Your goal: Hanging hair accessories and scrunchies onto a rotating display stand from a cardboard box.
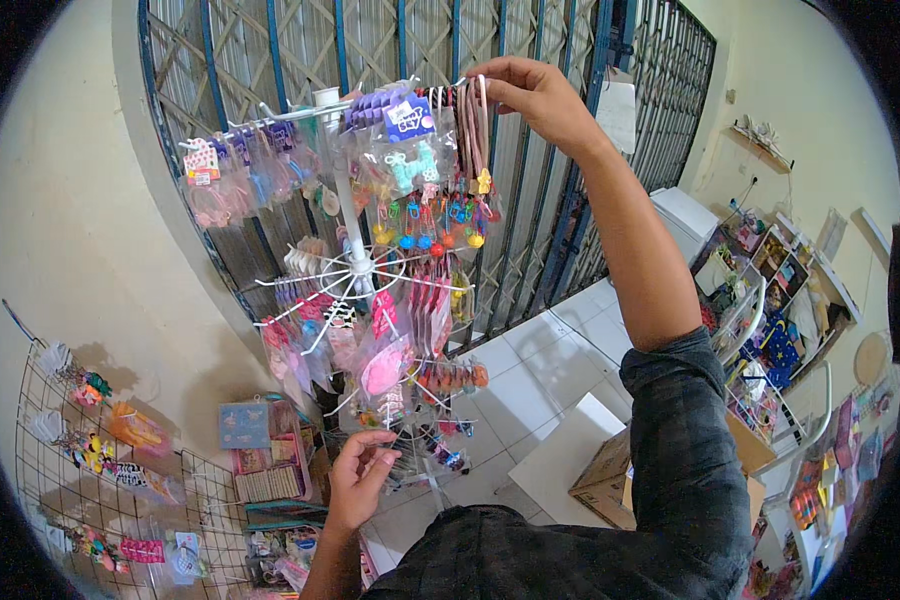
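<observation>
A white multi-tier display rack (360, 264) stands before me, hung with small packaged accessories. My right hand (536, 101) is raised at its top tier, with thumb and fingers at the loops of several hair ties (473, 124) near a hook's end. Beside these hang purple-topped packets (409, 124) and colourful bead charms (424, 225). My left hand (364, 476) is lower down, fingers curled and apart, near the end of a lower hook; nothing is plainly in it. A pink packaged item (385, 365) hangs just above it. Pink-and-clear packets (214, 199) hang at the top left.
A folding metal gate (307, 45) stands behind the rack. At left are a wire grid (52, 465) with hanging goods and a pink basket (300, 461). Cardboard boxes (600, 480) sit on the tiled floor at right, near filled shelves (784, 262).
</observation>
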`<state>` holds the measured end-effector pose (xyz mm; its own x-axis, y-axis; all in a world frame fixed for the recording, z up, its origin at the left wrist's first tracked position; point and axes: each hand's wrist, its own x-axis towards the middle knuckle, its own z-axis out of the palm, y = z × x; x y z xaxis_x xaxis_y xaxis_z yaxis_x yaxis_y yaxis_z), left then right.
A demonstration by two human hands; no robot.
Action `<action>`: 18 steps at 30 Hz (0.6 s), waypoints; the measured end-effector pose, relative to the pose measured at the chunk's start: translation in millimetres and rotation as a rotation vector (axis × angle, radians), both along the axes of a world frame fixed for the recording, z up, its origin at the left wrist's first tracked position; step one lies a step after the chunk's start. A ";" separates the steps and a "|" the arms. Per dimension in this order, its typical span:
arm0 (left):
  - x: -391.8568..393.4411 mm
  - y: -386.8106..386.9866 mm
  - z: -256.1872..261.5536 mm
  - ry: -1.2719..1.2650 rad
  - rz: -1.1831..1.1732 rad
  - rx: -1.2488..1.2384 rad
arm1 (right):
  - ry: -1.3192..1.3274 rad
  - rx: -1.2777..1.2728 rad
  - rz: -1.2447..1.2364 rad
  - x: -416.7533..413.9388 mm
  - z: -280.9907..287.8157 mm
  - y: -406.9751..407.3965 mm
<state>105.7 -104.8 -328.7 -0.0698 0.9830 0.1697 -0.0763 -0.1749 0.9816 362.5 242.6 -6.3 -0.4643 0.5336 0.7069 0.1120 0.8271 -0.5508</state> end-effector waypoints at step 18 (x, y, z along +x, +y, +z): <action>8.2 -9.2 3.7 0.001 -0.014 -0.015 | -0.002 0.223 -0.275 -23.0 -6.7 -15.5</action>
